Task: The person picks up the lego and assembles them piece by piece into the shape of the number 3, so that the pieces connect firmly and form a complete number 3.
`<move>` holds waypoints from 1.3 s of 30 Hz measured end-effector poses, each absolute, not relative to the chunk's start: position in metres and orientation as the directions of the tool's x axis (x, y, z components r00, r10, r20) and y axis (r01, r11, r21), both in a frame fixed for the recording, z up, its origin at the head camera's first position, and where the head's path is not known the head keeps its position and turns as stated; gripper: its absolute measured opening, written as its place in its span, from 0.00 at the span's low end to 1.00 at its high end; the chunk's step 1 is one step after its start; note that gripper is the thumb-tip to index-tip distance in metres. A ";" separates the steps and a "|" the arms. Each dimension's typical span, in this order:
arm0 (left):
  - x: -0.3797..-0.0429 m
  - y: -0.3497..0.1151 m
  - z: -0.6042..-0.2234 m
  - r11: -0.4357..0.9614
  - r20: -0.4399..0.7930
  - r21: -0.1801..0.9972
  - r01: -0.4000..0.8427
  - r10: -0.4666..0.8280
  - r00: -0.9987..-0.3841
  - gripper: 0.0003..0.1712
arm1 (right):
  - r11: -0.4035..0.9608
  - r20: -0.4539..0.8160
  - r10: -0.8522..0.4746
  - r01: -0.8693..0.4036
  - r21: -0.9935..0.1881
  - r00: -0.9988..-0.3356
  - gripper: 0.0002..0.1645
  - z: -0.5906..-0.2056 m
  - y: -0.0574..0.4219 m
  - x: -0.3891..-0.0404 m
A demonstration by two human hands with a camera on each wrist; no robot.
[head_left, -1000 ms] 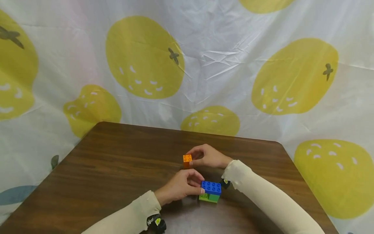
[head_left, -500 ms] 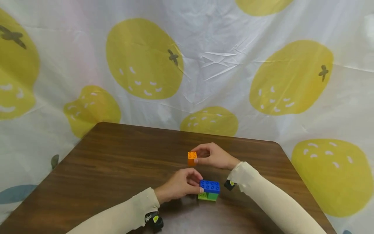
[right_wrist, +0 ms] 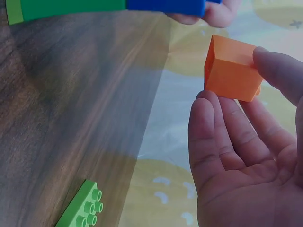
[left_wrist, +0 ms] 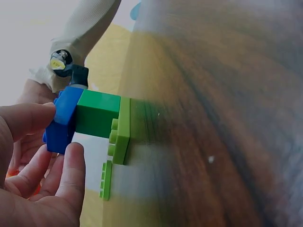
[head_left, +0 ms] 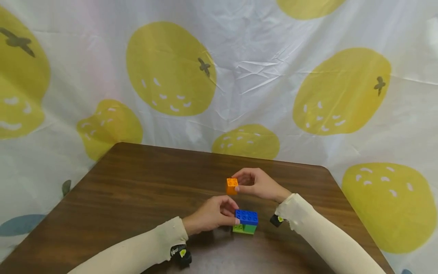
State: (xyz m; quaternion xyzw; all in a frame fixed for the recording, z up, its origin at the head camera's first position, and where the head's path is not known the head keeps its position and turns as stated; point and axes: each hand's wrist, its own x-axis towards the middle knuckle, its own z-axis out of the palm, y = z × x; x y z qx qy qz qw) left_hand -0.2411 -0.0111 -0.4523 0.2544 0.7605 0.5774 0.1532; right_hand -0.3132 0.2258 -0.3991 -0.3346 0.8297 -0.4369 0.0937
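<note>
Wavy white cloth with big yellow fruit printed on it (head_left: 253, 95) hangs behind a dark brown wood-grain table (head_left: 154, 179), and two hands are working over that. Starting with the right hand (head_left: 261, 186): thumb and fingers pinch an orange block (head_left: 232, 186), which sits at about 9 o'clock from the palm in the head view. It's held up off the tabletop, studs facing up. Down at roughly 8 o'clock from there is the left hand (head_left: 212, 217), also pinching something, namely the left end of a blue block (head_left: 247, 216) at its 3 o'clock. Orange block is at around 11 o'clock from the blue one, close but not touching. Directly under the blue block is a green block (left_wrist: 97, 113), and under that a light green plate (left_wrist: 123, 135) with a few bare studs poking out toward 8 o'clock in the head view. Can't really tell whether the plate touches the wood. Further out, the right wrist view shows a studded light green piece (right_wrist: 78, 205) lying on the table, around 7 or 8 o'clock from the orange block. Both arms wear cream sleeves (head_left: 137, 247) with small black wrist cameras (head_left: 181, 255).
</note>
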 end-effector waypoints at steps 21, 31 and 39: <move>-0.243 -0.010 -0.453 0.216 0.052 0.951 0.219 0.589 -0.807 0.18 | 0.389 0.247 -0.576 -0.527 -0.756 -0.779 0.20 -0.392 0.244 -0.280; -0.243 -0.012 -0.453 0.200 0.063 0.955 0.221 0.587 -0.807 0.17 | 0.393 0.242 -0.557 -0.508 -0.766 -0.795 0.20 -0.390 0.251 -0.268; -0.241 -0.013 -0.454 0.196 0.070 0.955 0.225 0.585 -0.808 0.18 | 0.409 0.223 -0.541 -0.485 -0.773 -0.811 0.20 -0.393 0.259 -0.256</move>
